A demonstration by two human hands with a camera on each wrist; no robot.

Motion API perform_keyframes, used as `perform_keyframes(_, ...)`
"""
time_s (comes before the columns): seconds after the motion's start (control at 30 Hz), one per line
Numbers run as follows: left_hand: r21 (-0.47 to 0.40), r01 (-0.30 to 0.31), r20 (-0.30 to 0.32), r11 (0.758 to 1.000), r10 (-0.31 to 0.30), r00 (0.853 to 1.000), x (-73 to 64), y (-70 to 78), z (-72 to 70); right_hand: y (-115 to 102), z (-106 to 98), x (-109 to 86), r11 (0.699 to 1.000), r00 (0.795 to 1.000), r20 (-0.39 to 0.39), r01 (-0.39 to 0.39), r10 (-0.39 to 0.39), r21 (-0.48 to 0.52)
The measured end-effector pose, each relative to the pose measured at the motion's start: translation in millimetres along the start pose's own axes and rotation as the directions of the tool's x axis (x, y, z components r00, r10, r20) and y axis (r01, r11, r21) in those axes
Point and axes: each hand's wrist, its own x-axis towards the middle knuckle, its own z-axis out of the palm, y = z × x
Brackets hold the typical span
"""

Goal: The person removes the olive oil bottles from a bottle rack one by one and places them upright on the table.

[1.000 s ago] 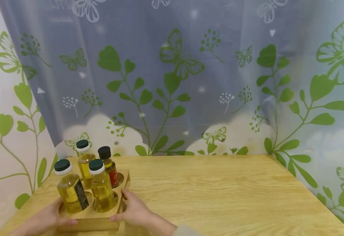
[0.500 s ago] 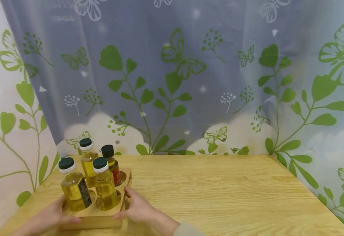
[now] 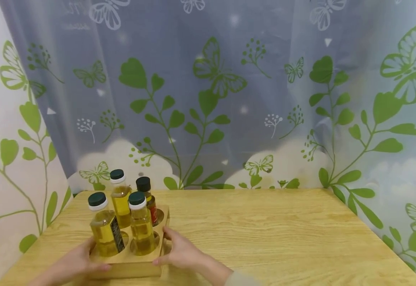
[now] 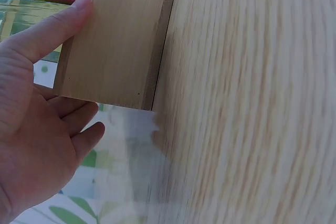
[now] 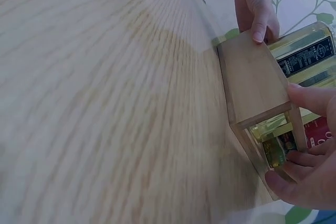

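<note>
A wooden bottle rack [image 3: 129, 271] stands on the table at the left front, with bottles in its round holes. Two bottles of yellow oil stand in front, a labelled one [image 3: 102, 238] on the left and another [image 3: 143, 238] on the right. Behind them are a third oil bottle [image 3: 120, 200] and a dark-capped bottle with a red label [image 3: 153, 210]. My left hand [image 3: 74, 263] grips the rack's left end, thumb on the front panel [image 4: 115, 40]. At the opposite end my right hand [image 3: 184, 251] holds the rack, its fingers [image 5: 302, 169] along the open side.
The light wood-grain table [image 3: 265, 234] stretches away to the right and back. A curtain [image 3: 208, 119] printed with green leaves and butterflies hangs behind it and down both sides.
Both hands have moved the rack with its bottles to the right across the table. The grip looks the same, and the bottles keep their places in the rack.
</note>
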Motion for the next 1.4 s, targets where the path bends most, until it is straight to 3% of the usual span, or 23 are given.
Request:
perform_keyframes(0.17,-0.007,0.01,0.024,1.0,-0.01,1.0,4.5,9.2,7.2,6,-13,-6.9,0.999,1.0,0.009,0.011,-0.011,-0.035)
perform_keyframes(0.5,0.019,0.009,0.062,1.0,-0.01,0.998,14.2,30.7,23.5,20,-37,-22.5,1.0,0.999,0.029,0.012,-0.012,-0.005)
perform_keyframes(0.83,-0.006,-0.077,0.092,0.997,0.077,0.993,22.2,49.2,39.7,34,-63,-39.9,0.999,0.999,0.038,0.019,-0.02,0.03)
perform_keyframes(1.1,-0.077,-0.123,0.136,0.989,0.133,0.982,27.9,61.9,50.8,45,-81,-53.6,0.998,0.998,0.039,0.056,-0.055,-0.034)
perform_keyframes(1.4,-0.12,-0.11,0.172,0.987,0.13,0.977,29.3,73.5,59.4,53,-96,-62.5,0.996,0.995,0.088,0.049,-0.054,0.068)
